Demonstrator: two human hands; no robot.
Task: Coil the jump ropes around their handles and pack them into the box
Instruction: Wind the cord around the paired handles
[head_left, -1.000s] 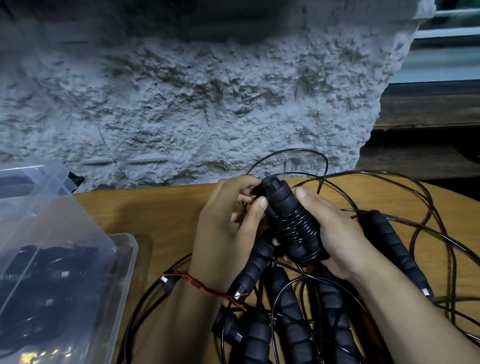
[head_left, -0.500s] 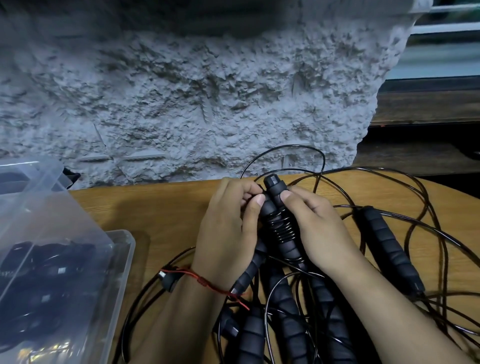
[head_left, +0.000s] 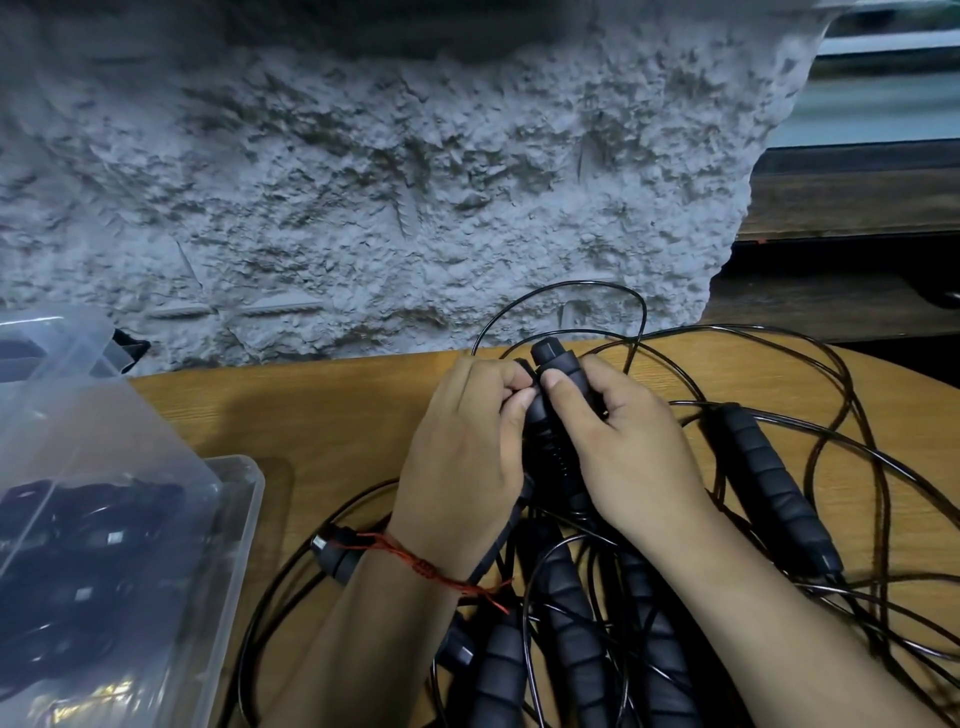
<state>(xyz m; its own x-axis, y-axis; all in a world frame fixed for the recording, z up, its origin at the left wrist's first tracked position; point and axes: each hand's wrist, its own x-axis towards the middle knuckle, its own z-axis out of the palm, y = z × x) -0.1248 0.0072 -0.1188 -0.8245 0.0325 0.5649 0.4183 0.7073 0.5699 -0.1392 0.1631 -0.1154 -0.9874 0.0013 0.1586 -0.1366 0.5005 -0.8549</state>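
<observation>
Both hands meet over a pair of black jump rope handles (head_left: 551, 415) held upright above the wooden table (head_left: 322, 415), with thin black cord coiled round their middle. My left hand (head_left: 467, 457) grips them from the left, thumb against the handles. My right hand (head_left: 623, 447) grips them from the right, thumb pressed near the top cap. A loop of black cord (head_left: 571, 291) rises behind the hands. At the left stands the clear plastic box (head_left: 228, 519) with dark coiled ropes inside.
Several loose black handles lie tangled with cord below my wrists (head_left: 566, 623), and one more handle (head_left: 769, 483) lies to the right. The box's clear lid (head_left: 62, 395) leans up at far left. A rough grey wall (head_left: 415, 182) backs the table.
The coiled handles have swung from tilted to nearly upright, and both hands have closed in tighter around them. My right thumb has moved up towards the top cap.
</observation>
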